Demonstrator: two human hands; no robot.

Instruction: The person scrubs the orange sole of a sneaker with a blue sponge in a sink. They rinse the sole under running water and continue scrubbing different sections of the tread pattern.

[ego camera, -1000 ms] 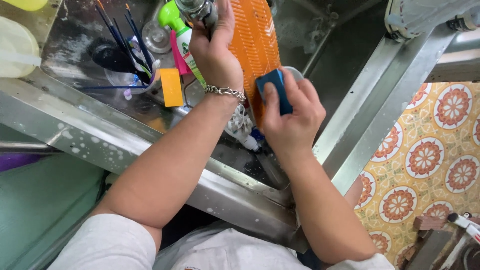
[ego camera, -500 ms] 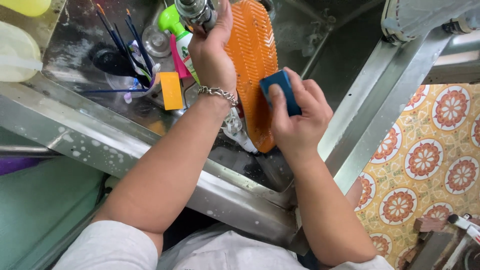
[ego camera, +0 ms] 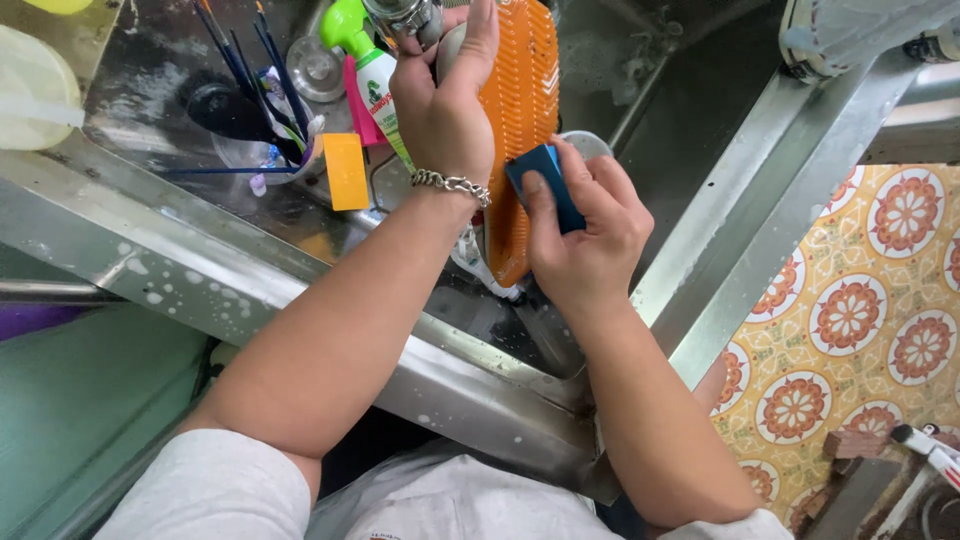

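Standing on edge over the steel sink (ego camera: 700, 230) is the orange ridged mat (ego camera: 515, 120), a long oval piece with rows of fine ribs, tilting slightly and running from the top of the view down toward the sink's near rim. The left hand (ego camera: 445, 110) is wrapping around the mat's upper left edge, fingers curling over it and closing firmly, a chain bracelet (ego camera: 452, 184) sitting at the wrist. The right hand (ego camera: 585, 235) is closing around a dark blue sponge (ego camera: 545, 185) and pressing it flat against the mat's lower half, thumb on top.

Judging from its look, the mat is probably light and somewhat flexible, and wet, so it is likely slippery; the ribs are offering some purchase, and the thick rim where the left hand is already holding seems the surest place to grip, with a second support lower down to stop it bending.

Just left of the mat, a bottle with a green spray top (ego camera: 365, 60) is standing beside a pink item, partly hidden. Further left of the mat, a clear cup (ego camera: 265, 150) is holding several dark blue chopsticks (ego camera: 240, 70), and a flat yellow-orange rectangle (ego camera: 346, 171) is lying on the wet steel desk (ego camera: 150, 250). Well to the right of the mat, beyond the sink's edge, a floor of orange patterned tiles (ego camera: 850, 310) is showing
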